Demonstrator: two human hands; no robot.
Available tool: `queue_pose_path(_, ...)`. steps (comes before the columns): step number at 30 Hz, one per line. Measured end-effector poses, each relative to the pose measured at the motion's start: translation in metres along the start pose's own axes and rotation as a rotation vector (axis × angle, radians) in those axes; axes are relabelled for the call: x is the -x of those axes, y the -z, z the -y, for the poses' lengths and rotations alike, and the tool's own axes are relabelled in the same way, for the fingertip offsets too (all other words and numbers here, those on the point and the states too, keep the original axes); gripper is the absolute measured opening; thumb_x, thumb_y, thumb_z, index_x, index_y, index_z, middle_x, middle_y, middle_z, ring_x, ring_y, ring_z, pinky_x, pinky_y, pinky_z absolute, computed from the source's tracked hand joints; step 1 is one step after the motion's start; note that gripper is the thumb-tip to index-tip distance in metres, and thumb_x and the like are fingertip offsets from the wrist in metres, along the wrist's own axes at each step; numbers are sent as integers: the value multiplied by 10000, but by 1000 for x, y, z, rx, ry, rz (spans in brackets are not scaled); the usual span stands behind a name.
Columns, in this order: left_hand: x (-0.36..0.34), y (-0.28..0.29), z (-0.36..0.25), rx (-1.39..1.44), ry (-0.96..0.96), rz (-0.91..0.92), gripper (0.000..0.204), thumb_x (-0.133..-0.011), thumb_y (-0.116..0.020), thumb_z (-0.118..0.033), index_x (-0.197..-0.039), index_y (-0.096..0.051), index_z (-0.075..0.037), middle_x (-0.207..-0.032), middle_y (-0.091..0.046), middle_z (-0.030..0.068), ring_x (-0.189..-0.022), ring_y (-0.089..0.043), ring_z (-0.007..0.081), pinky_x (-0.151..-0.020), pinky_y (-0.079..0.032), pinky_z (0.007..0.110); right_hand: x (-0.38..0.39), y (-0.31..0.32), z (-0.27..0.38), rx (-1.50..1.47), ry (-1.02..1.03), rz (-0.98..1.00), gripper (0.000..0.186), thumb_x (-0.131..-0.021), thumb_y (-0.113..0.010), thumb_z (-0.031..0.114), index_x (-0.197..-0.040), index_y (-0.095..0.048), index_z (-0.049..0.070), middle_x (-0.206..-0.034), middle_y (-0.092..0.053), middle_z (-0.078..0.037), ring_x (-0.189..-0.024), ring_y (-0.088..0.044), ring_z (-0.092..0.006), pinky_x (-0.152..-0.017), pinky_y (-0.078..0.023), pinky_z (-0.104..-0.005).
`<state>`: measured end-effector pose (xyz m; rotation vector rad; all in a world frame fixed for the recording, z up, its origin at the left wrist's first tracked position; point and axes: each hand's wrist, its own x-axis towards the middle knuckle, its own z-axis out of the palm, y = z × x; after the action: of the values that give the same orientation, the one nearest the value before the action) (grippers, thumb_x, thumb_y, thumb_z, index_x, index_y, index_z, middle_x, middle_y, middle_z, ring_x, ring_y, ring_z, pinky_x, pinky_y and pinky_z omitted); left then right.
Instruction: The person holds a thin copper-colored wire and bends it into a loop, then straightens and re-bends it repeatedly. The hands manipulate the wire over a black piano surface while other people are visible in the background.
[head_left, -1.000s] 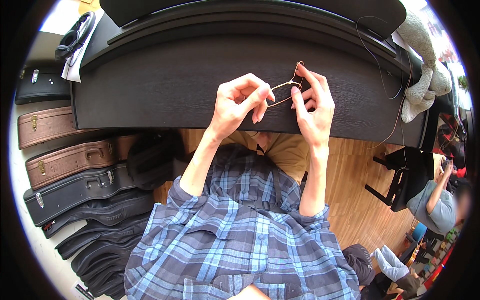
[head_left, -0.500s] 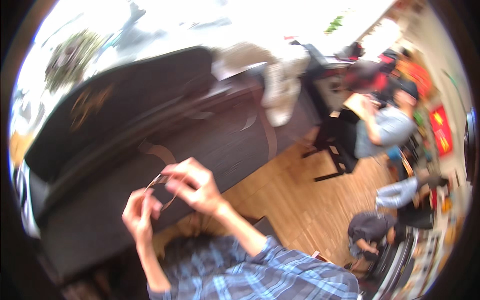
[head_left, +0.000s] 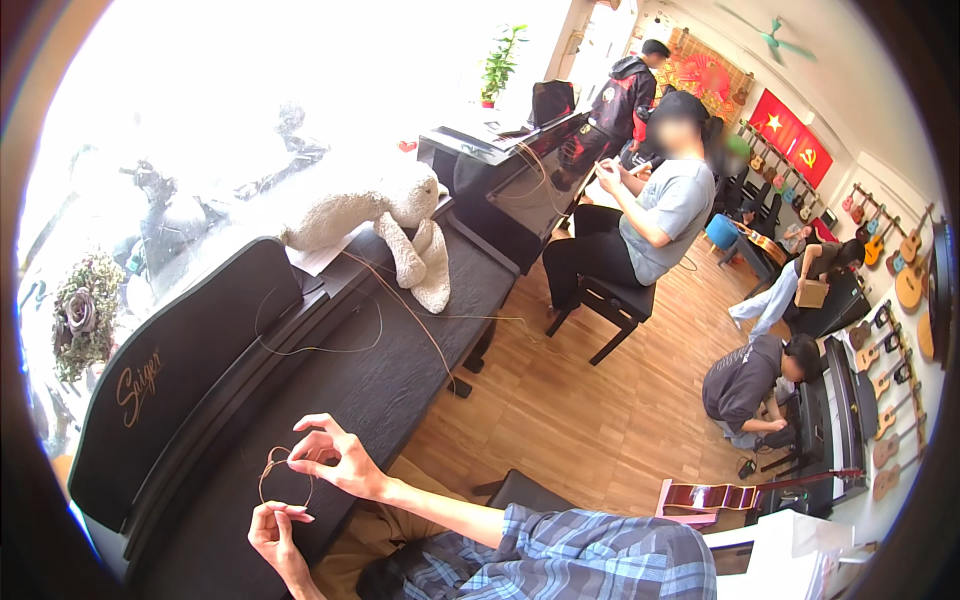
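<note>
As both hands are raised over the near left part of the black desk [head_left: 335,388], a thin loop [head_left: 312,490] of wire or cord is held up between them. It is tan to golden brown, slender and rounded, open in the middle, with a smaller loop or crossing of the strand at its far side, just beside the right fingertips; whether it is knotted there is too fine to tell. The right hand [head_left: 350,468] has its grip closed, thumb and forefinger pinching the far side of the loop, other fingers curved away. The left hand [head_left: 277,540] also has its grip closed, fingertips and thumb pinched together on the near side.

Farther along the desk, a brown strand [head_left: 405,305] runs across toward the right edge, near a paler, finer strand [head_left: 381,325] lying in a wide curve. A pale stuffed toy [head_left: 345,205] lies at the far end, its limbs drooping onto the desk.

Well beyond, on the far side by the bright window, a small red pot [head_left: 488,104] holds a leafy green plant [head_left: 500,68]. On the right, a person [head_left: 825,268] holds a tan box-like object [head_left: 811,294], its contents not visible. At the near right stands a white box-like thing [head_left: 785,545]; what it contains cannot be made out.
</note>
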<state>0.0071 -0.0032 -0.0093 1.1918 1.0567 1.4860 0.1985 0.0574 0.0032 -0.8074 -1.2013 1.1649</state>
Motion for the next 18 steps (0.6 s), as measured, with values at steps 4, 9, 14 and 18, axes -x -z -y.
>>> queue_pose_path(4, -2, 1, 3, 33, -24, -54, 202, -1070, -620, -179, -997, -604, 8, -796, -707, 113, -627, -658, 156, -644, -542, 269, -1, 1, -5, 173, 78, 70, 221, -929, -779, 79, -1141, -732, 37, -994, -794, -86, -933, -763, -157, -842, -609, -292)
queue_pose_path(9, -4, 1, 8, 85, -10, -95, 185, -1083, -596, -171, -1006, -603, -3, -771, -680, 84, -612, -631, 131, -599, -530, 249, -2, 3, -10, 140, 84, 107, 189, -921, -783, 70, -1105, -753, 37, -994, -782, -79, -925, -750, -152, -831, -600, -294)
queue_pose_path(14, -3, 6, 8, 151, 29, -118, 190, -1090, -590, -190, -1024, -603, -12, -758, -654, 56, -583, -588, 97, -551, -500, 225, -1, 4, -12, 110, 66, 189, 166, -919, -783, 67, -1083, -767, 41, -988, -758, -66, -897, -731, -150, -792, -584, -290)
queue_pose_path(18, -3, 11, 7, 124, 3, -100, 193, -1090, -592, -208, -1055, -596, -19, -745, -638, 42, -557, -542, 77, -517, -444, 213, 3, -1, -12, 201, 202, 234, 159, -917, -781, 64, -1076, -771, 52, -1004, -741, -69, -884, -714, -164, -732, -567, -295)
